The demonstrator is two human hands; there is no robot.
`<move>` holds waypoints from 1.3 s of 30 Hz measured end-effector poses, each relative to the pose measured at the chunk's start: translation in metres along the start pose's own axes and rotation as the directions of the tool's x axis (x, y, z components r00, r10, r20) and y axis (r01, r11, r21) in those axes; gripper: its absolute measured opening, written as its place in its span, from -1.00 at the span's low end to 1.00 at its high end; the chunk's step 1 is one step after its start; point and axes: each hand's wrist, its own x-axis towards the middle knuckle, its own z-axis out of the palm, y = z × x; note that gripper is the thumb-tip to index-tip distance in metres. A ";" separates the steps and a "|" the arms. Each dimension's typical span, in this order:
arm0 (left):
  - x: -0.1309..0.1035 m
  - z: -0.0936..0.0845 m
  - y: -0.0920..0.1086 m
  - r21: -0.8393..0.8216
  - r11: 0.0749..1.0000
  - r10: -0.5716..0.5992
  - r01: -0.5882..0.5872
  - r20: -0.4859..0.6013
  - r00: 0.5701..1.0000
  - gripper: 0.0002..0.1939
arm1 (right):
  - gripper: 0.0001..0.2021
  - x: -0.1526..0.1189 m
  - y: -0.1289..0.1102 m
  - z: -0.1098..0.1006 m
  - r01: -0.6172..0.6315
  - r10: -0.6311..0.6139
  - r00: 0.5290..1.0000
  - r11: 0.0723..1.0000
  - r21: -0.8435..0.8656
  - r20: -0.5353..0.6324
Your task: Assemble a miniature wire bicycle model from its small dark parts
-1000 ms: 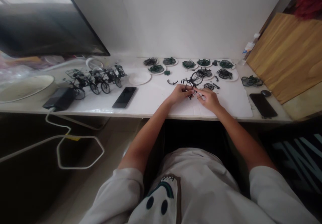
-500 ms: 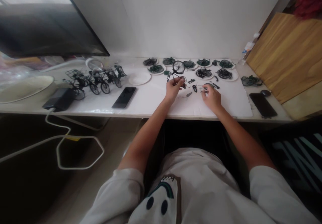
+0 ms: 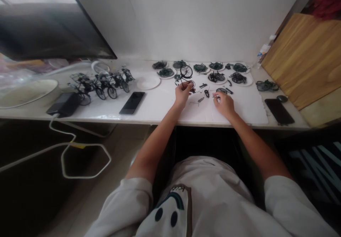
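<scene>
My left hand (image 3: 183,94) pinches a half-built model bicycle (image 3: 187,77), its wheel raised above the fingers so the frame stays clear of the white mat (image 3: 247,105). Just right of it, my right hand (image 3: 224,103) presses fingertips down on a small part (image 3: 216,96); whether it pinches, I cannot tell. Loose pieces (image 3: 204,93) lie between both hands. Beyond them sit plates of parts (image 3: 217,77). Both forearms reach forward, wrists low.

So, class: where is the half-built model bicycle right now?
Left hand holds the model bicycle raised over the white mat, just before the parts plates.
</scene>
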 end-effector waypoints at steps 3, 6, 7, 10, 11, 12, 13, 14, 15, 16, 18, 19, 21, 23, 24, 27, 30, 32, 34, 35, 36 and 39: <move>0.001 0.000 0.000 -0.014 1.000 0.005 -0.005 -0.031 1.000 -0.72 | -0.73 0.000 0.001 -0.001 -0.007 0.007 1.000 1.000 0.000 -0.003; 0.003 -0.002 0.001 -0.015 1.000 0.013 -0.014 -0.053 0.998 -0.73 | -0.72 -0.003 -0.002 -0.002 0.011 -0.011 1.000 0.999 0.039 -0.005; 0.004 -0.003 0.001 -0.016 1.000 0.021 -0.021 -0.054 0.998 -0.73 | -0.68 -0.004 -0.003 -0.002 0.028 -0.028 1.000 0.998 0.056 -0.006; 0.007 -0.008 0.002 -0.036 0.999 0.034 -0.037 -0.068 0.997 -0.73 | -0.61 -0.004 -0.005 -0.006 0.076 -0.075 0.997 0.995 0.067 -0.006; 0.008 -0.010 0.002 -0.046 0.999 0.025 -0.029 -0.079 0.997 -0.73 | -0.60 -0.001 -0.003 -0.009 0.082 -0.082 0.997 0.995 0.050 -0.005; 0.009 -0.011 0.003 -0.052 0.999 0.012 -0.016 -0.086 0.996 -0.73 | -0.60 0.003 0.001 -0.013 0.083 -0.083 0.997 0.996 0.024 -0.001; 0.009 -0.012 0.003 -0.050 0.999 0.002 -0.006 -0.087 0.996 -0.73 | -0.61 0.008 0.008 -0.019 0.080 -0.080 0.997 0.997 -0.011 -0.005; 0.009 -0.012 0.003 -0.041 0.999 -0.008 0.004 -0.085 0.996 -0.72 | -0.62 0.013 0.017 -0.027 0.066 -0.066 0.998 0.997 -0.044 -0.011; 0.009 -0.012 0.004 -0.029 1.000 -0.015 0.012 -0.081 0.997 -0.72 | -0.62 0.019 0.027 -0.035 0.029 -0.031 0.999 0.997 -0.068 -0.027; 0.008 -0.012 0.004 -0.017 1.000 -0.019 0.018 -0.077 0.997 -0.72 | -0.61 0.024 0.039 -0.044 -0.020 0.016 0.998 0.997 -0.076 -0.054; 0.007 -0.011 0.005 -0.012 1.000 -0.025 0.024 -0.073 0.997 -0.72 | -0.58 0.031 0.061 -0.060 -0.101 0.093 0.990 0.992 -0.072 -0.101; 0.007 -0.010 0.005 -0.019 0.999 -0.026 0.025 -0.071 0.997 -0.73 | -0.57 0.032 0.071 -0.066 -0.133 0.124 0.985 0.989 -0.071 -0.116; 0.006 -0.010 0.004 -0.038 0.999 -0.023 0.020 -0.067 0.997 -0.75 | -0.58 0.032 0.084 -0.073 -0.154 0.146 0.982 0.986 -0.062 -0.117; 0.006 -0.010 0.004 -0.045 0.999 -0.020 0.017 -0.062 0.998 -0.77 | -0.61 0.030 0.089 -0.074 -0.164 0.159 0.983 0.985 -0.056 -0.088; 0.005 -0.010 0.004 -0.046 0.999 -0.020 0.017 -0.059 0.998 -0.78 | -0.63 0.029 0.088 -0.073 -0.170 0.166 0.984 0.984 -0.051 -0.071; 0.004 -0.010 0.005 -0.035 0.999 -0.020 0.018 -0.051 0.999 -0.77 | -0.64 0.029 0.076 -0.071 -0.165 0.165 0.986 0.986 0.006 -0.021; 0.002 -0.009 0.006 -0.013 1.000 -0.024 0.024 -0.042 0.999 -0.74 | -0.58 0.029 0.054 -0.070 -0.087 0.081 0.996 0.982 0.170 0.037; 0.001 -0.009 0.006 -0.012 1.000 -0.023 0.023 -0.032 0.999 -0.74 | -0.53 0.028 0.036 -0.066 -0.045 0.033 0.998 0.973 0.228 0.057; 0.001 -0.008 0.007 -0.016 1.000 -0.020 0.020 -0.015 1.000 -0.74 | -0.53 0.023 0.019 -0.057 -0.030 0.004 0.995 0.968 0.251 0.102; 0.001 -0.008 0.007 -0.018 1.000 -0.021 0.021 -0.007 1.000 -0.73 | -0.55 0.021 0.011 -0.050 -0.014 -0.018 0.991 0.969 0.246 0.130; 0.001 -0.007 0.007 -0.018 1.000 -0.025 0.025 0.000 1.000 -0.71 | -0.58 0.018 0.004 -0.043 0.012 -0.047 0.986 0.978 0.209 0.161; -0.001 -0.006 0.007 -0.008 0.999 -0.034 0.034 0.026 0.999 -0.65 | -0.55 0.009 -0.010 -0.021 0.109 -0.110 0.963 0.994 0.020 0.246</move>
